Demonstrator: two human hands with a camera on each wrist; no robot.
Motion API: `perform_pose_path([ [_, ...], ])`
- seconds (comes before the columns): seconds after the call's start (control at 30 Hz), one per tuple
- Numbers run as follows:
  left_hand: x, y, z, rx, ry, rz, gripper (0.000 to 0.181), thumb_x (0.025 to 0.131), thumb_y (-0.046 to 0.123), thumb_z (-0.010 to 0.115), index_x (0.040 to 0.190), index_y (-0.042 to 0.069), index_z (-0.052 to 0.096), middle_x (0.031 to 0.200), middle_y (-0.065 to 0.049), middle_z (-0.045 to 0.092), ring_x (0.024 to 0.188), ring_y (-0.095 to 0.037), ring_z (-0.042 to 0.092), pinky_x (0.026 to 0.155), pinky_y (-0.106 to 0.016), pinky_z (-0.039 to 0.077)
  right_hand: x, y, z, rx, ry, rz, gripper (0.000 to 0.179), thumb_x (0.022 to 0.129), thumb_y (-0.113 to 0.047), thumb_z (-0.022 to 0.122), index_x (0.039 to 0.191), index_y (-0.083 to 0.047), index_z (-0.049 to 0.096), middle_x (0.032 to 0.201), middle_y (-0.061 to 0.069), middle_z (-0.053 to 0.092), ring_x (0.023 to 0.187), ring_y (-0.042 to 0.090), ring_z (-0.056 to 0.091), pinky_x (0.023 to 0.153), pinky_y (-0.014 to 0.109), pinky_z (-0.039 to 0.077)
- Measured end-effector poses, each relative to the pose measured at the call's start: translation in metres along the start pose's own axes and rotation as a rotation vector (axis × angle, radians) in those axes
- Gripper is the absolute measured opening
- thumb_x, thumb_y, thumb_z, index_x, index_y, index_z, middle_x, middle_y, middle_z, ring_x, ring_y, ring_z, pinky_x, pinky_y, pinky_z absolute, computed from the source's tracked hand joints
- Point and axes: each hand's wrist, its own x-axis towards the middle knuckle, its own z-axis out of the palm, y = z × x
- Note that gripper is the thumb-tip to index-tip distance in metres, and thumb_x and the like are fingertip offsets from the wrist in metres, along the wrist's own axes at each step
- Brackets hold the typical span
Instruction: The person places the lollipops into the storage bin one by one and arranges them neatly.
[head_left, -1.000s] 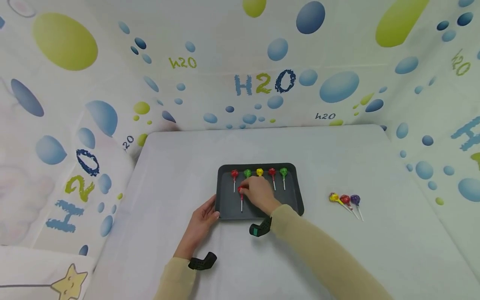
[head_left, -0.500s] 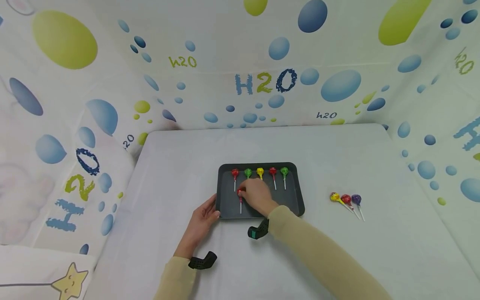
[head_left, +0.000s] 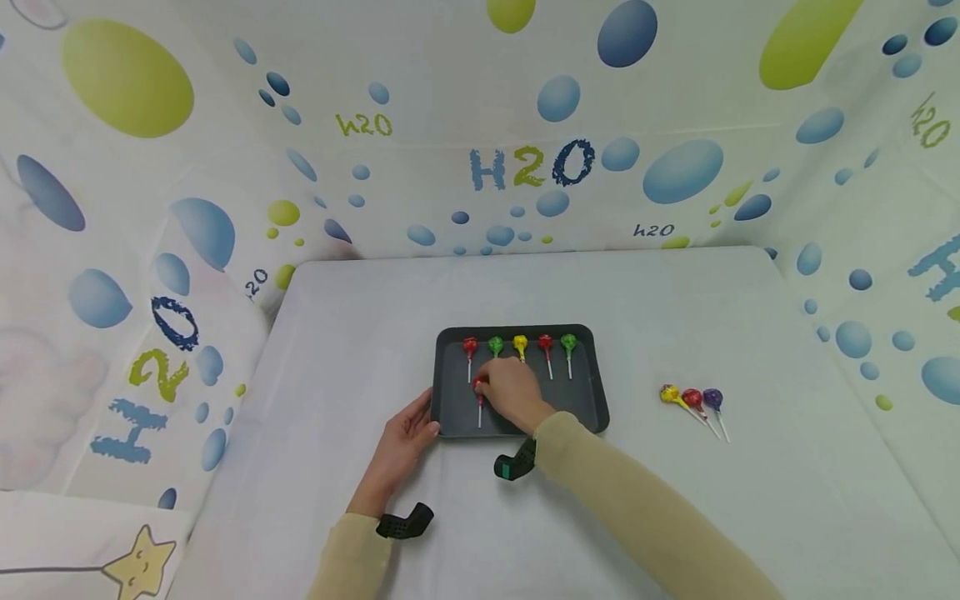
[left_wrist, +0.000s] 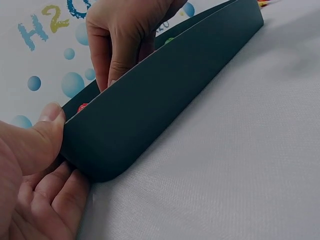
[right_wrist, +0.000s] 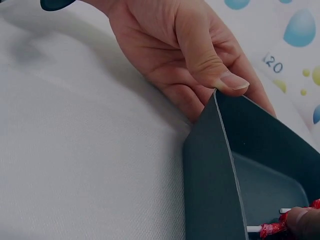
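In the head view, a dark grey tray (head_left: 562, 408) lies on the white-covered table. My left hand (head_left: 403, 439) grips its near left corner, thumb (right_wrist: 227, 82) over the rim and fingers against the outside. My right hand (head_left: 513, 387) reaches inside and pinches a red lollipop (head_left: 480, 402) by its candy head, stick pointing toward me. Along the far side runs a row of lollipops: red (head_left: 470, 344), green (head_left: 496, 343), yellow (head_left: 521, 342), red (head_left: 546, 342) and green (head_left: 569, 342). The right hand hides part of the middle sticks.
To the right of the tray, a yellow lollipop (head_left: 670, 393), a red lollipop (head_left: 692, 397) and a purple lollipop (head_left: 713, 399) lie close together on the table (head_left: 360, 333). A patterned cloth (head_left: 420, 183) hangs behind the table and at its sides.
My right hand has shifted slightly left and toward me with the red lollipop between its fingers. The left hand stays on the tray corner.
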Motion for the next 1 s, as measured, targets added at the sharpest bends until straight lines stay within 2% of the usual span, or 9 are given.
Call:
perform_pose_path([
  [0.17,0.0,0.0,0.0,-0.009,0.0,0.0,0.067,0.099,-0.007,0.057,0.159,-0.003,0.028,0.167,-0.019,0.027,0.154,-0.031,0.029,0.112,-0.016,0.037,0.001,0.0,0.0,-0.002,-0.012,0.005,0.019,0.093,-0.023,0.076,0.108,-0.011,0.081,0.103,0.003,0.08,0.095,0.02,0.075,0.088,0.038,0.063],
  [0.4,0.0,-0.001,0.0,-0.014,-0.003,0.011,0.066,0.1,-0.006,0.057,0.159,-0.003,0.028,0.167,-0.019,0.027,0.154,-0.031,0.029,0.113,-0.018,0.037,0.0,0.002,-0.001,0.007,-0.003,-0.018,0.019,0.094,-0.022,0.075,0.108,-0.011,0.081,0.102,0.003,0.08,0.095,0.019,0.075,0.088,0.038,0.063],
  [0.7,-0.001,-0.001,0.001,-0.027,-0.008,0.006,0.066,0.1,-0.007,0.057,0.159,-0.003,0.028,0.167,-0.02,0.026,0.154,-0.031,0.028,0.107,-0.008,0.039,-0.004,0.003,-0.006,0.038,0.01,-0.017,0.024,0.093,-0.022,0.076,0.112,-0.009,0.08,0.105,0.005,0.08,0.099,0.021,0.075,0.09,0.038,0.063],
  [0.8,-0.001,-0.001,0.001,-0.032,-0.01,0.003,0.066,0.1,-0.007,0.057,0.159,-0.003,0.028,0.167,-0.02,0.027,0.154,-0.031,0.028,0.106,-0.007,0.04,-0.008,0.009,-0.009,0.071,0.03,-0.021,0.025,0.094,-0.022,0.075,0.115,-0.009,0.079,0.109,0.006,0.079,0.101,0.022,0.075,0.09,0.039,0.063],
  [1.0,-0.001,-0.002,0.0,-0.018,-0.002,0.01,0.066,0.1,-0.007,0.057,0.159,-0.003,0.028,0.167,-0.021,0.027,0.154,-0.032,0.029,0.104,-0.005,0.04,-0.017,0.038,-0.025,0.114,0.116,-0.015,0.027,0.092,-0.021,0.077,0.116,-0.007,0.078,0.105,0.007,0.08,0.091,0.02,0.075,0.081,0.037,0.064],
])
